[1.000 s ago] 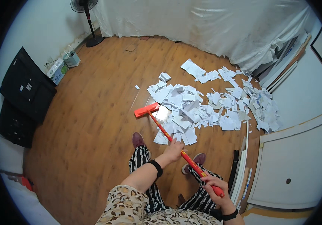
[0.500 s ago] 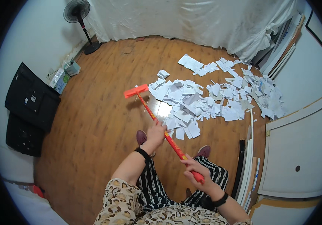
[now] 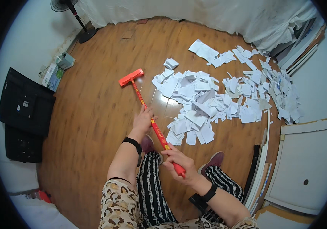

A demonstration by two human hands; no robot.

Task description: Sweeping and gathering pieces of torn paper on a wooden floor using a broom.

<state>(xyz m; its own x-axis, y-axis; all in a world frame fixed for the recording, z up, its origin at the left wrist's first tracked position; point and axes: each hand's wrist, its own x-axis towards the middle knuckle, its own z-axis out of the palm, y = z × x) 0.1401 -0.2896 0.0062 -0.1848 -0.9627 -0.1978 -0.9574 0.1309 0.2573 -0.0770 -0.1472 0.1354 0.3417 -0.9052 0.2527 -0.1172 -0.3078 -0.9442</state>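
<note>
A red long-handled broom [image 3: 158, 132] slants across the floor in front of me, with its wide flat head [image 3: 131, 77] at the far end. My left hand [image 3: 143, 120] is wrapped round the middle of the handle. Near the handle's end, my right hand [image 3: 179, 162] grips it too. White paper scraps [image 3: 194, 95] lie in a heap to the right of the broom head, which is apart from them. Whether bristles touch the floor I cannot tell.
More torn paper [image 3: 283, 91] trails toward the right wall. Long strips [image 3: 260, 171] lie beside a white panel [image 3: 304, 160]. On the left are black plastic panels [image 3: 26, 108], a tissue pack [image 3: 53, 77] and a standing fan [image 3: 87, 35]. A white sheet [image 3: 194, 13] hangs at the back.
The broom head has moved left, away from the paper heap, with both my hands still on the handle. My view has shifted, and my feet show farther apart.
</note>
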